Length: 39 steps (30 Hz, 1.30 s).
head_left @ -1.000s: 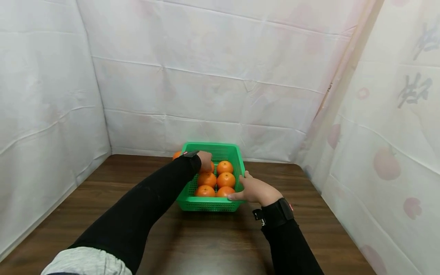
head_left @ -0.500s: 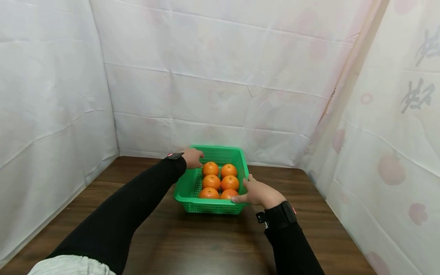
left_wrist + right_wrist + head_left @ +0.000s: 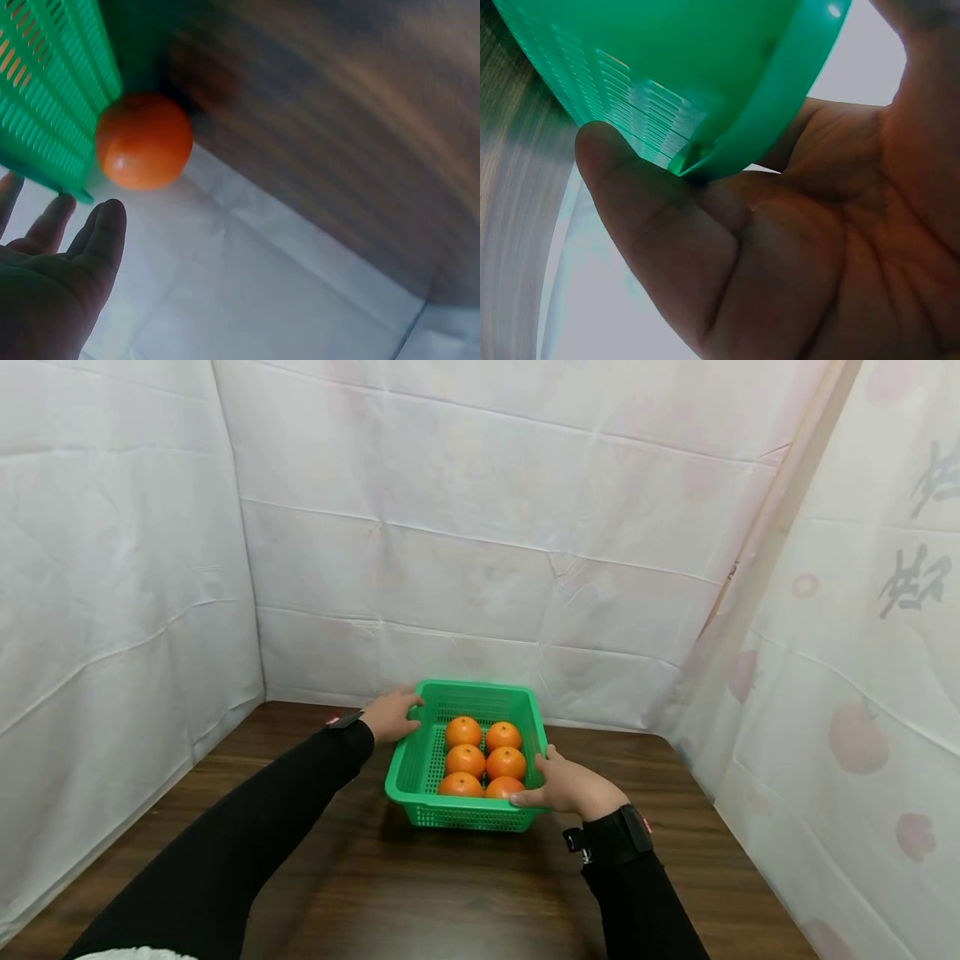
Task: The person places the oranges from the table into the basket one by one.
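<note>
A green plastic basket (image 3: 465,804) with slotted sides stands on the table, and several oranges (image 3: 465,760) lie in two columns toward its right side. My left hand (image 3: 392,714) is at the far left rim, its fingers loosely spread and holding nothing. In the left wrist view, a loose orange (image 3: 142,141) sits outside the basket, against its left wall, near my fingertips; in the head view my left hand hides it. My right hand (image 3: 573,785) grips the basket's near right corner, with the rim between thumb and fingers in the right wrist view.
The brown wooden table (image 3: 420,893) carries the basket near its far edge. White hanging sheets (image 3: 480,568) close off the back and both sides. Inside the basket, the strip along the left wall and the far end hold no oranges.
My left hand has let go of an orange in the basket's far row and moved left, out past the rim. My right hand keeps its grip on the corner. The head view shifts slightly.
</note>
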Each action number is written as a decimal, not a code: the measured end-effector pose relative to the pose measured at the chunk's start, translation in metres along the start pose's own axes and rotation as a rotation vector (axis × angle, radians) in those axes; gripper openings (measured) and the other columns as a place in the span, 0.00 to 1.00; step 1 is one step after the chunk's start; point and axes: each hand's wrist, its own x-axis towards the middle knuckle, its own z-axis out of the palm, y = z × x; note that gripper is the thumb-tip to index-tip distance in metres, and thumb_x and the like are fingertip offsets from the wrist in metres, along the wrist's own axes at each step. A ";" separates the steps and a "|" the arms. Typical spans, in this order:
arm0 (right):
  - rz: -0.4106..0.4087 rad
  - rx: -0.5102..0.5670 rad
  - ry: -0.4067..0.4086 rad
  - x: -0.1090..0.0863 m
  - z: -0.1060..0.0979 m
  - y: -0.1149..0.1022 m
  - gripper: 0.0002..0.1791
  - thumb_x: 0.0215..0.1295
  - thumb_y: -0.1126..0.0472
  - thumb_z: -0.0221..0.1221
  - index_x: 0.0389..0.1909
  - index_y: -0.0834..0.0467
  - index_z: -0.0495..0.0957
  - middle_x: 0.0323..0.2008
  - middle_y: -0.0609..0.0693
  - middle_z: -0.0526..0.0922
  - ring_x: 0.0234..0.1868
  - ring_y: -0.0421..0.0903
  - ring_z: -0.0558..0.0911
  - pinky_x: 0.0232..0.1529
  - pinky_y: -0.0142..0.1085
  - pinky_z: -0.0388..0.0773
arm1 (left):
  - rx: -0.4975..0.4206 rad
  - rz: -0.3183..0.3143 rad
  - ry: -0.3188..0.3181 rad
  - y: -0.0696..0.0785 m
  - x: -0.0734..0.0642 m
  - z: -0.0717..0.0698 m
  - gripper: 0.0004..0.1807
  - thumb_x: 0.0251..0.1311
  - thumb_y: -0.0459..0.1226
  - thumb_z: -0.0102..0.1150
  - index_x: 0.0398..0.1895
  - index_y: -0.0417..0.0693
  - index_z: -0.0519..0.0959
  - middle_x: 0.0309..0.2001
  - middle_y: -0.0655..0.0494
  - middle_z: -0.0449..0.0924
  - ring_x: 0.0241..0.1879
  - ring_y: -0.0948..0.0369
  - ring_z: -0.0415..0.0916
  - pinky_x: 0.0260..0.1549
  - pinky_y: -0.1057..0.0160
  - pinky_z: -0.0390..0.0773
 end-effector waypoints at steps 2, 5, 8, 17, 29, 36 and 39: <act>-0.002 0.003 0.001 0.000 0.000 0.000 0.59 0.66 0.30 0.66 0.85 0.59 0.53 0.87 0.63 0.40 0.85 0.67 0.54 0.78 0.64 0.62 | -0.040 -0.032 -0.010 -0.002 -0.002 0.004 0.28 0.80 0.43 0.57 0.77 0.42 0.69 0.75 0.35 0.68 0.71 0.37 0.71 0.67 0.40 0.74; -0.007 0.008 0.001 0.000 0.000 0.001 0.59 0.66 0.30 0.66 0.85 0.59 0.53 0.87 0.62 0.40 0.85 0.67 0.54 0.77 0.64 0.62 | -0.110 -0.079 -0.028 -0.005 -0.005 0.009 0.31 0.81 0.45 0.56 0.80 0.44 0.65 0.77 0.36 0.67 0.73 0.38 0.69 0.69 0.41 0.74; -0.009 0.008 0.003 0.000 -0.001 0.001 0.59 0.66 0.30 0.66 0.85 0.59 0.53 0.87 0.62 0.40 0.85 0.66 0.54 0.77 0.64 0.62 | -0.212 -0.112 -0.036 -0.004 -0.007 0.009 0.34 0.80 0.43 0.57 0.82 0.41 0.61 0.76 0.35 0.68 0.71 0.40 0.73 0.66 0.43 0.77; -0.003 0.004 -0.003 0.003 -0.001 0.001 0.59 0.66 0.29 0.65 0.86 0.58 0.52 0.88 0.61 0.38 0.85 0.65 0.54 0.79 0.64 0.61 | -0.545 -0.150 -0.023 -0.011 -0.018 0.022 0.40 0.80 0.42 0.57 0.87 0.47 0.50 0.77 0.35 0.67 0.65 0.42 0.79 0.56 0.49 0.84; 0.000 0.011 -0.013 0.003 -0.002 0.004 0.59 0.67 0.30 0.66 0.86 0.57 0.51 0.88 0.60 0.37 0.86 0.65 0.53 0.79 0.64 0.61 | -0.726 -0.203 -0.003 -0.013 -0.026 0.033 0.42 0.81 0.47 0.54 0.89 0.53 0.46 0.82 0.33 0.56 0.76 0.35 0.65 0.69 0.41 0.75; -0.010 0.023 -0.011 0.003 -0.003 0.005 0.60 0.66 0.30 0.65 0.86 0.57 0.49 0.88 0.60 0.37 0.86 0.64 0.52 0.79 0.63 0.60 | -0.794 -0.215 0.023 -0.012 -0.026 0.037 0.41 0.82 0.48 0.52 0.89 0.56 0.46 0.87 0.38 0.42 0.83 0.35 0.49 0.76 0.36 0.66; -0.014 0.016 -0.015 0.004 -0.002 0.005 0.61 0.66 0.29 0.65 0.86 0.58 0.50 0.88 0.61 0.37 0.86 0.65 0.53 0.79 0.63 0.61 | -0.827 -0.220 0.009 -0.014 -0.027 0.041 0.41 0.83 0.50 0.51 0.89 0.58 0.43 0.88 0.41 0.35 0.84 0.34 0.44 0.78 0.35 0.60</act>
